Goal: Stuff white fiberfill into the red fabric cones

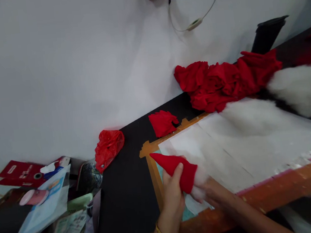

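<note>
The left hand closes round the red cone above the worktop, tip pointing away leftward, open end facing the right hand at white stuffing (that hand's grip I can't tell).

Bag lies left of cone; heap behind.

No text can be read for certain. At the far left, a red box bears white lettering, too blurred to make out; the print on the papers at the near left is likewise illegible.
</note>
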The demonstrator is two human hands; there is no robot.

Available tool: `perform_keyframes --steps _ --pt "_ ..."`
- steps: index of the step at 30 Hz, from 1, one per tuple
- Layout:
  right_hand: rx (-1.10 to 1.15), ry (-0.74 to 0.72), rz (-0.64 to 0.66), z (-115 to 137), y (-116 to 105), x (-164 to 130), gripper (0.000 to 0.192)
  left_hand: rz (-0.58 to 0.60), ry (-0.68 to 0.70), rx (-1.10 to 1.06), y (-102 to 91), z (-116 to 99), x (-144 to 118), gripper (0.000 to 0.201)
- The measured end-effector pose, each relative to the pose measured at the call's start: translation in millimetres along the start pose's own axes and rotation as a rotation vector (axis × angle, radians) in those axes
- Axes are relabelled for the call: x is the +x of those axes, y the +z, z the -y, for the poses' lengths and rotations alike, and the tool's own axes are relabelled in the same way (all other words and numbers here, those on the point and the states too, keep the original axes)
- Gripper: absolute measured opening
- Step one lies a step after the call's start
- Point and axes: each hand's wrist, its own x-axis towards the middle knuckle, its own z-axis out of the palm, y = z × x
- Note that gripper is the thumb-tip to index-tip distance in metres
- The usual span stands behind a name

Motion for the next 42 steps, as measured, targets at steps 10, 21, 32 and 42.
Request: perform_keyframes --steps 10,21,32,42 --pt "-0.545 -0.561 -0.184 8 -33 -7 0.066 -0.129 -0.023 -0.227 -8.3 -12 27 0.045" --pt "-0.800 -0.733 -0.176 5 -24 6 0.034 0.007 -0.049 -0.138 0.3 6 2 0.038" --pt "-0.774 -0.706 -0.137 20 -27 9 0.022 -0.218 0.135 -0.169 -9.0 4 23 0.032" --pt "-1.293 -0.908 -0.490 82 -123 29 0.034 -0.117 -0.117 -0.378 -26.6 -43 41 0.034"
